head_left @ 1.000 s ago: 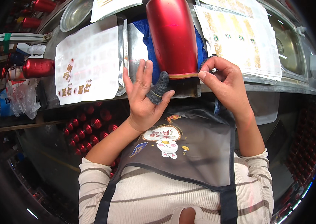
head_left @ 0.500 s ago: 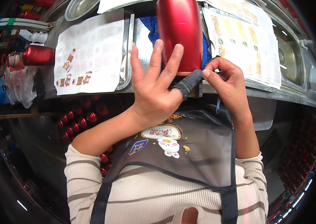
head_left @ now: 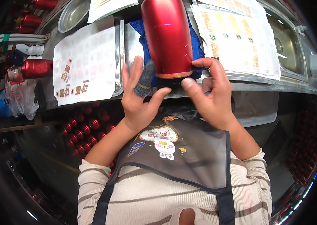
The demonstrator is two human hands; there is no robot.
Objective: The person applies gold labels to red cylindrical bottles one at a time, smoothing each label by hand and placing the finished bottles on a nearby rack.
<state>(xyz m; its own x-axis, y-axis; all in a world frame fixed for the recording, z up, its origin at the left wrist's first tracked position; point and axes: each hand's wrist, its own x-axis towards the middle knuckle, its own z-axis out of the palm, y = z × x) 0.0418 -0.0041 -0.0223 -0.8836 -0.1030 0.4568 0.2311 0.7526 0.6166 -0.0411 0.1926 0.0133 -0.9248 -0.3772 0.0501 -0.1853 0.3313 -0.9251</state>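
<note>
Metal worktop [head_left: 289, 86] carries a red bottle [head_left: 167, 37] at twelve o'clock, lying on blue cloth [head_left: 139, 27]. At its seven o'clock, the left hand [head_left: 140, 98] is spread, gripping nothing; at five o'clock, the right hand [head_left: 214, 95] curves loosely, touch unclear. Without firm hold, this round bottle could roll, I think.
</note>
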